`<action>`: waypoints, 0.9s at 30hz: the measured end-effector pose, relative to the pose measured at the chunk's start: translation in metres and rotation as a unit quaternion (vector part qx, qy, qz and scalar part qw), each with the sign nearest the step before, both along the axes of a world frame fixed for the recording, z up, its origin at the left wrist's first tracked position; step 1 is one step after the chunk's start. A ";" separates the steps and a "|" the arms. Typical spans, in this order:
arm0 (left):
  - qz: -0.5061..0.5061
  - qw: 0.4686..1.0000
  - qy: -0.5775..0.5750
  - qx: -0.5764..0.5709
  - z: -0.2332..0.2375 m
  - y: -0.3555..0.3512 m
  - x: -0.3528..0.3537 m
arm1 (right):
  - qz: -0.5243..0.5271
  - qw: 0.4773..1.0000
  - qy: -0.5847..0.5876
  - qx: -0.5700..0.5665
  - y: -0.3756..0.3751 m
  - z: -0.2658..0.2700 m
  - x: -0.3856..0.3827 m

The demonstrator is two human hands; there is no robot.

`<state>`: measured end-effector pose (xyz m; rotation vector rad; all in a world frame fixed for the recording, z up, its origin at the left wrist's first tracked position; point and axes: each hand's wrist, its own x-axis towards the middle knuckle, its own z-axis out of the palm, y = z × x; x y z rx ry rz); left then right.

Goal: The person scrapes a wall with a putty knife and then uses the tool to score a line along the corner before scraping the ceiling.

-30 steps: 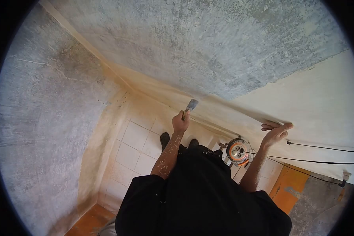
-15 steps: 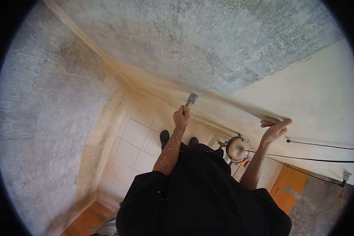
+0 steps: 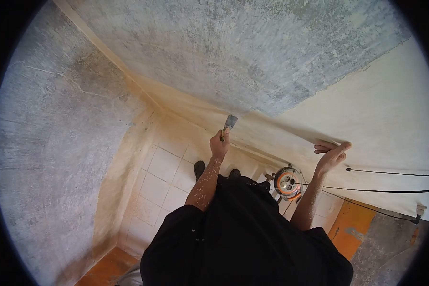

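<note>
My left hand [image 3: 219,145] is closed round the handle of a paint scraper [image 3: 231,122]. Its flat grey blade points up at the lower part of the wall, just below the edge of the bare grey patch [image 3: 252,71]. White flakes speckle my left forearm. On the right, my right hand [image 3: 332,158] is open, its fingers stretched out at the cream-painted wall [image 3: 367,109]. Nothing is held in it.
Below my right hand, an orange and black cable reel [image 3: 288,183] stands by the wall. Black cables [image 3: 381,191] run off to the right. Pale floor tiles [image 3: 159,167] lie around my shoes [image 3: 199,169]. Another scraped wall [image 3: 66,143] rises on the left.
The scraper blade has shifted slightly left and down, with my left hand still round its handle. My right hand has barely moved.
</note>
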<state>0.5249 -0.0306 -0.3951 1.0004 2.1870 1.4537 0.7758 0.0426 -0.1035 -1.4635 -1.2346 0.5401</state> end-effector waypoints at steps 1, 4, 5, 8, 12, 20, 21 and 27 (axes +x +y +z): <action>-0.011 1.000 -0.008 0.000 0.004 0.001 0.000 | 0.000 1.000 0.001 0.000 0.003 0.002 -0.001; -0.030 0.999 -0.017 -0.007 0.008 -0.006 0.000 | 0.001 1.000 0.010 0.001 0.005 -0.002 0.001; -0.024 1.000 -0.011 -0.009 -0.001 -0.002 -0.001 | 0.001 1.000 0.007 0.001 0.002 -0.004 0.003; -0.031 0.999 -0.021 -0.008 0.007 -0.002 0.000 | 0.005 1.000 0.000 0.017 0.008 0.002 0.000; -0.021 0.999 -0.010 -0.027 0.005 -0.003 -0.006 | -0.006 1.000 0.010 0.005 0.002 -0.003 0.002; -0.039 0.999 0.003 -0.027 0.007 -0.005 0.000 | 0.003 0.999 0.019 0.026 0.008 -0.002 0.000; -0.043 0.999 0.008 -0.025 0.011 0.000 0.000 | 0.004 1.000 0.019 0.024 0.008 -0.002 0.000; -0.046 0.999 -0.014 -0.007 0.009 0.000 -0.001 | 0.002 1.000 0.015 0.016 0.004 -0.004 0.002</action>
